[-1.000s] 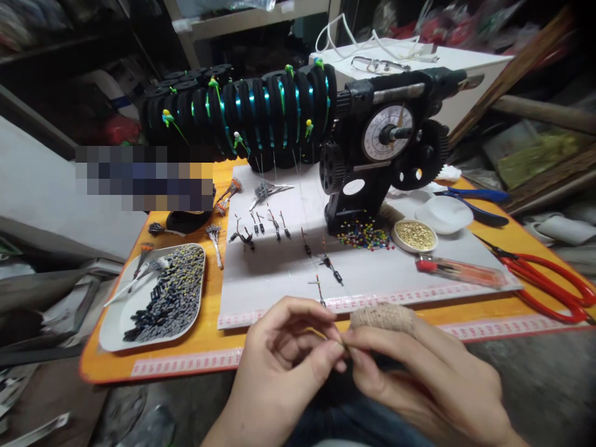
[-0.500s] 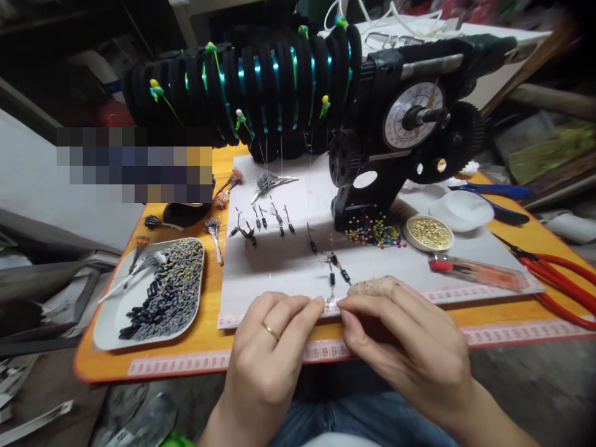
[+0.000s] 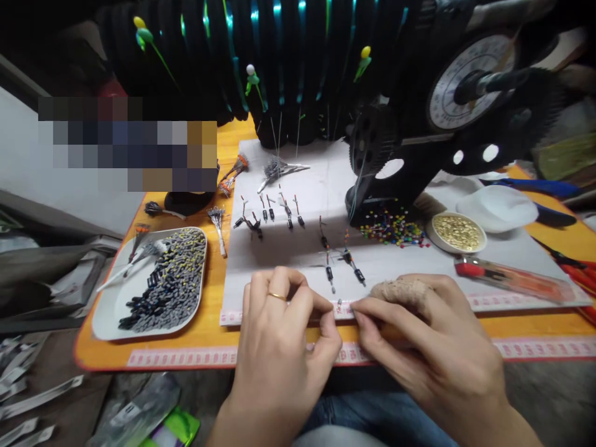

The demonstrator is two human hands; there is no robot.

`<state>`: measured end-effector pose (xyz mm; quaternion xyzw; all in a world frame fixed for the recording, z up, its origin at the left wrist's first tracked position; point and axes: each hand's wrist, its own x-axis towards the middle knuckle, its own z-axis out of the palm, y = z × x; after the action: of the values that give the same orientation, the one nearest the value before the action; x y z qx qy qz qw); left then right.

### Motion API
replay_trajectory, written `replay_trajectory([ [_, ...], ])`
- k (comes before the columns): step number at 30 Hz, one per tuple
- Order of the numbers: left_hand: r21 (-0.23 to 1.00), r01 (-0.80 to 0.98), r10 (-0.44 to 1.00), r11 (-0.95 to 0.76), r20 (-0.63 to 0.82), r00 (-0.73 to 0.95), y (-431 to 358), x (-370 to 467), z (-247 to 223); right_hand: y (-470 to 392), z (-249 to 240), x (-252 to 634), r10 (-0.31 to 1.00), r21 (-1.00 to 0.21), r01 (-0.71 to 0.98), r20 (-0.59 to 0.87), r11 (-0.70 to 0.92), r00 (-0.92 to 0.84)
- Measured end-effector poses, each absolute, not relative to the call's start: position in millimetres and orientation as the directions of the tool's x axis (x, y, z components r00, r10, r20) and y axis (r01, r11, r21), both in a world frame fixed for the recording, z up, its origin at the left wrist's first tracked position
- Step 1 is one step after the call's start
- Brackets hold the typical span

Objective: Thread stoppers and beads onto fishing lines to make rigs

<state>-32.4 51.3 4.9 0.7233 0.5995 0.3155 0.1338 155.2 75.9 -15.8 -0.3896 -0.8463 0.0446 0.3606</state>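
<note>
At the front of the white board (image 3: 279,267), the fingertips of both hands come close together over a pink measuring tape strip. My left hand (image 3: 284,335), with a gold ring, has its thumb and index finger closed; anything pinched there is too small to make out. Tape covers a finger of my right hand (image 3: 419,335), whose thumb and index finger are also pinched, their contents unclear. A tiny pale piece (image 3: 339,304) shows between the two sets of fingertips. Just beyond lie small black pieces with thin stems, one cylindrical piece (image 3: 358,276) being nearest my right hand.
A white tray (image 3: 100,326) of grey and black pieces sits left. Above the board looms a black geared machine (image 3: 400,139) with a dial. On the right are colourful pins (image 3: 393,228), a bowl (image 3: 435,239) of gold bits, a utility knife (image 3: 516,280) and red-handled pliers (image 3: 577,273).
The view has moved closer and tilted down, so the machine looks larger. My left hand has turned, its index finger now bent over the thumb. Both hands stay at the board's front edge.
</note>
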Motion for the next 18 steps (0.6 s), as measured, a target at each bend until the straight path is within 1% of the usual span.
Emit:
replay_trajectory([
  [3, 0.588, 0.775, 0.966, -0.231, 0.237, 0.107, 52, -35, 9, 76, -15, 152, 0.690, -0.354, 0.633, 0.589, 0.689, -0.421],
  [6, 0.593, 0.768, 0.967, -0.241, 0.219, 0.133, 51, -39, 12, 75, -15, 149, 0.692, -0.342, 0.647, 0.589, 0.682, -0.418],
  [9, 0.587, 0.768, 0.962, -0.255, 0.234, 0.140, 51, -42, 11, 75, -16, 148, 0.680, -0.314, 0.645, 0.574, 0.697, -0.455],
  [18, 0.606, 0.741, 0.950, -0.290, 0.276, 0.146, 52, -45, 5, 75, -19, 150, 0.675, -0.280, 0.663, 0.572, 0.694, -0.465],
])
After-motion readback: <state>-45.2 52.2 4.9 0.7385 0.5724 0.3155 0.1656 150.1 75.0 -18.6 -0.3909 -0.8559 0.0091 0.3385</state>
